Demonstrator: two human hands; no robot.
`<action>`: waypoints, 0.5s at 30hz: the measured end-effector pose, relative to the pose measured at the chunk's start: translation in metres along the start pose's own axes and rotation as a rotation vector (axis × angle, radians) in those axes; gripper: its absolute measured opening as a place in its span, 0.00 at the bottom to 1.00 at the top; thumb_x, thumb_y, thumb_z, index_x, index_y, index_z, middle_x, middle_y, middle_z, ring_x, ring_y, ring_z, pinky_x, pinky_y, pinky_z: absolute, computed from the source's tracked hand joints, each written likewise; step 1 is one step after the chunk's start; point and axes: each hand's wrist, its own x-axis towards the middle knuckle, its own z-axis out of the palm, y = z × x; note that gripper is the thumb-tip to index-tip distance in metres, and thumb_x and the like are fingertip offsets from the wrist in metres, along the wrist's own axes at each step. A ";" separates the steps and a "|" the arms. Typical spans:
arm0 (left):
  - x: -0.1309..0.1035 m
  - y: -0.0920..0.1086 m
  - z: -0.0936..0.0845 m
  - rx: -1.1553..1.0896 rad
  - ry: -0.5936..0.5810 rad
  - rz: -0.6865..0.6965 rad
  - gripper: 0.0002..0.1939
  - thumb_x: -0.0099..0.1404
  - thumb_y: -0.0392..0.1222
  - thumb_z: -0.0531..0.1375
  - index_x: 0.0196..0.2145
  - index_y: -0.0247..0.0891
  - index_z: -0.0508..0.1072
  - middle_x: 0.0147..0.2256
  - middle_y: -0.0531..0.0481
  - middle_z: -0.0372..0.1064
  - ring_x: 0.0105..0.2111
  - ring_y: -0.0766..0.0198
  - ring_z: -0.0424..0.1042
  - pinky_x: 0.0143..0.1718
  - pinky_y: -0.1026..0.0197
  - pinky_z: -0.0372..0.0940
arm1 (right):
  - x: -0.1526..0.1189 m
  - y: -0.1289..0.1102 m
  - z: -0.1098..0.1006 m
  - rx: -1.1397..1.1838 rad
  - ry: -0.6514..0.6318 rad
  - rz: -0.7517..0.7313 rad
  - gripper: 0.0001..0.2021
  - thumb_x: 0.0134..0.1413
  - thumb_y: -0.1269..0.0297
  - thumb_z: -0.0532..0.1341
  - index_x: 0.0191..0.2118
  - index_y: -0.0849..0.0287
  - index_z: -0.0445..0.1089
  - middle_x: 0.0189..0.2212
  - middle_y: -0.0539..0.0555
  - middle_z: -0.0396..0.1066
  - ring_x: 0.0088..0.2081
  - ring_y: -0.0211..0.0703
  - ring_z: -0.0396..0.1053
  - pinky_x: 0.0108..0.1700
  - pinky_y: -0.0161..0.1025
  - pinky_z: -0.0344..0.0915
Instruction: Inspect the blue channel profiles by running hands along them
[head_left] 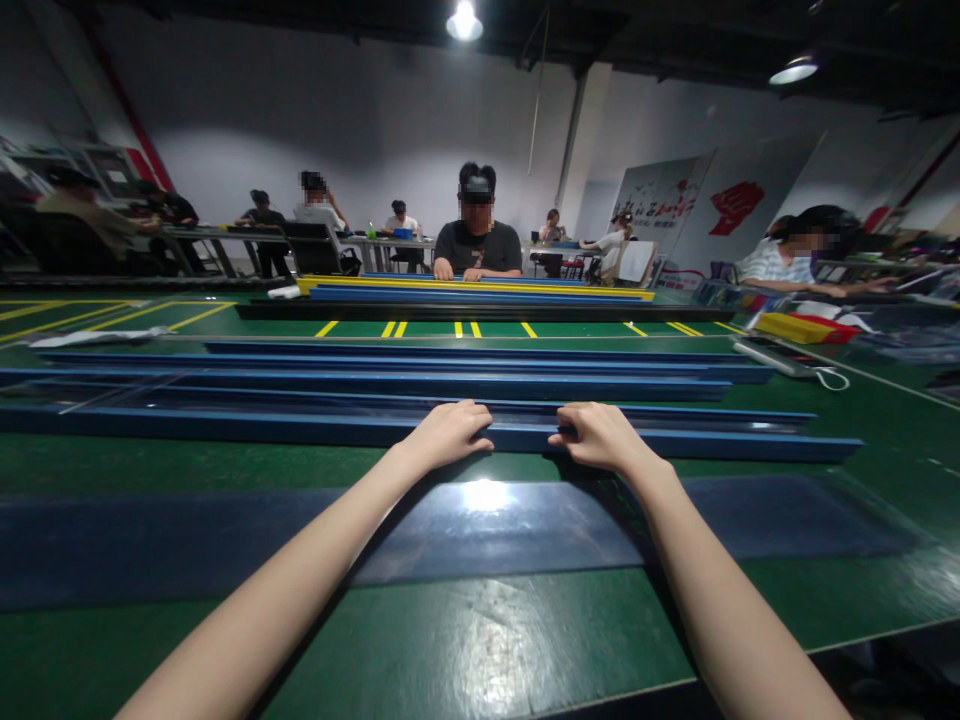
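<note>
A long blue channel strip point(720, 445) lies crosswise on the green table in front of me. My left hand point(452, 432) grips its near wall a little left of centre, fingers curled over the edge and thumb on the front face. To the right, my right hand point(596, 435) pinches the same wall in a similar way. A short stretch of the strip shows between the two hands. Nearer to me, under my forearms, a clear flat plastic sheet point(495, 540) lies flat and reflects the ceiling lamp.
More blue channel strips point(525, 375) lie parallel beyond my hands. Farther off are a black strip point(480, 312) and yellow strips point(480, 287), where a co-worker point(478, 235) sits. A power bank-like white object with a cord point(787, 357) lies at right, near a yellow-red pile point(806, 325).
</note>
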 end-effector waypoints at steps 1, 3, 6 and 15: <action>0.000 0.000 0.000 0.000 -0.001 0.000 0.10 0.60 0.47 0.55 0.34 0.37 0.66 0.38 0.49 0.68 0.40 0.61 0.66 0.36 0.63 0.60 | 0.000 0.000 0.000 0.002 0.001 -0.002 0.09 0.49 0.59 0.55 0.27 0.58 0.67 0.28 0.52 0.71 0.29 0.39 0.66 0.25 0.33 0.45; 0.000 0.000 0.000 0.000 -0.005 0.001 0.10 0.60 0.47 0.55 0.33 0.38 0.66 0.38 0.49 0.68 0.39 0.61 0.66 0.36 0.63 0.60 | 0.000 0.001 0.001 0.004 0.003 -0.005 0.09 0.49 0.59 0.55 0.27 0.58 0.67 0.28 0.52 0.71 0.29 0.39 0.66 0.26 0.33 0.45; 0.001 0.000 0.000 0.004 -0.004 0.003 0.09 0.60 0.46 0.55 0.33 0.37 0.66 0.38 0.50 0.68 0.39 0.62 0.66 0.36 0.63 0.60 | 0.000 0.001 0.001 0.005 0.007 -0.009 0.09 0.49 0.59 0.55 0.27 0.58 0.67 0.27 0.52 0.70 0.29 0.39 0.66 0.26 0.33 0.46; 0.001 -0.001 0.003 0.002 0.009 0.013 0.09 0.60 0.47 0.55 0.33 0.38 0.66 0.37 0.50 0.68 0.39 0.61 0.66 0.35 0.63 0.60 | 0.000 0.000 0.000 0.006 -0.001 -0.004 0.09 0.49 0.59 0.55 0.27 0.58 0.67 0.28 0.52 0.71 0.30 0.39 0.66 0.26 0.33 0.46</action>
